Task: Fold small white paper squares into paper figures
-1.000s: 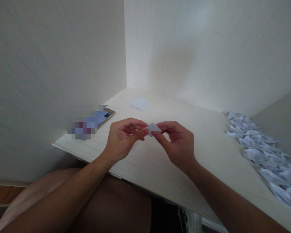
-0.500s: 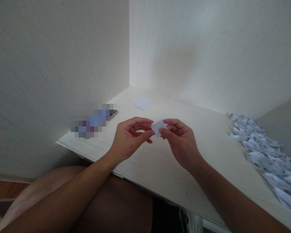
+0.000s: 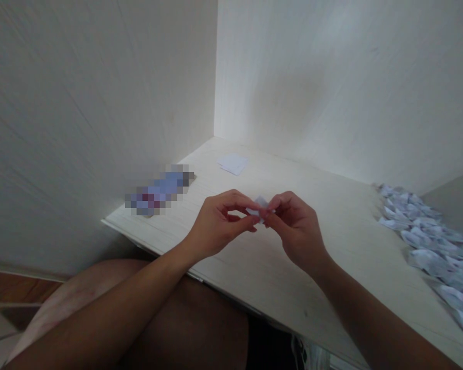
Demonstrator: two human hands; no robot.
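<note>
A small piece of folded white paper [image 3: 261,202] is held above the table between both hands, partly covered by fingers. My left hand [image 3: 224,221] pinches its left side between thumb and fingertips. From the right, my right hand [image 3: 295,223] grips the other side, its thumb and index finger pressed together close to the left fingertips. The exact folds are too blurred to make out. Beyond the hands, a few flat square white sheets of paper [image 3: 233,164] lie loosely stacked on the table.
The pale table [image 3: 231,277] meets walls at the left and back. Several folded white paper pieces [image 3: 428,241] lie in rows along its right side. A blurred-out object [image 3: 160,191] rests near the left edge. My legs [image 3: 193,318] are below the front edge.
My right fingers have closed in over the paper, covering more of it; earlier it showed as a flat diamond. The whole view has shifted slightly.
</note>
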